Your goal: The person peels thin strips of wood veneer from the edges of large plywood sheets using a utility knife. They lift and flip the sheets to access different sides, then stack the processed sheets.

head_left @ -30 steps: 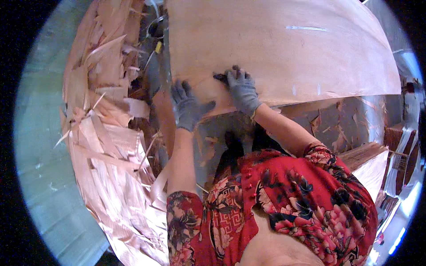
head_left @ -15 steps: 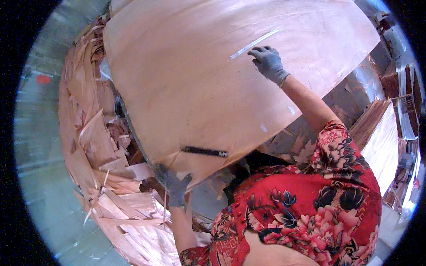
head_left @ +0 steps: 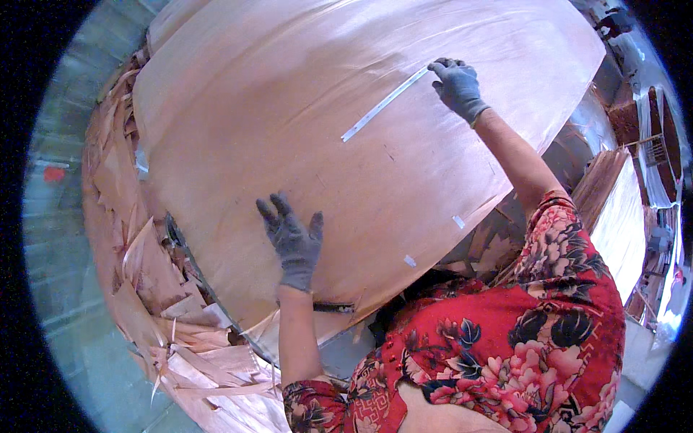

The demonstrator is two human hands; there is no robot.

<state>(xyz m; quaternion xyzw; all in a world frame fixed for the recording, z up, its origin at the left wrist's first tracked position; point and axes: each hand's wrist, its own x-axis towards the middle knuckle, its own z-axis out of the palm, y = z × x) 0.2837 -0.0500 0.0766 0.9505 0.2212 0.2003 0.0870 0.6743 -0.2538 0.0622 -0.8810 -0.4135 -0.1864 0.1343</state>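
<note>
Far to your left, beyond your left hand, a heap of torn veneer scraps [head_left: 155,303] lies along the edge of the work, splintered strips jutting out toward a grey floor [head_left: 50,238].

Your left hand [head_left: 292,242], in a grey glove, lies flat on a large, pale pink-brown veneer sheet [head_left: 289,123]. Its fingers are spread wide, palm down, gripping nothing, only pressing the sheet. Half a second ago this hand was low at the sheet's near edge; it is now further up on the face. Just below its wrist, at the near edge, a short dark split [head_left: 333,307] shows in the wood.

The sheet now fills most of the view, spread out broad and smooth. A second ago you saw only its near edge, with both hands close together there. It looks as if the sheet has been drawn toward you and laid out.

Up and to the right of your left hand, a long white tape strip [head_left: 382,105] runs diagonally across the sheet. Your right hand [head_left: 456,85], also gloved, rests its bent fingers on the strip's upper end, pressing it down. Two small white tape bits [head_left: 459,221] sit below that hand, near the sheet's edge.

Right of your right arm, a stack of veneer [head_left: 621,216] stands beside the bench. Nothing lies on the sheet between your hands.
</note>
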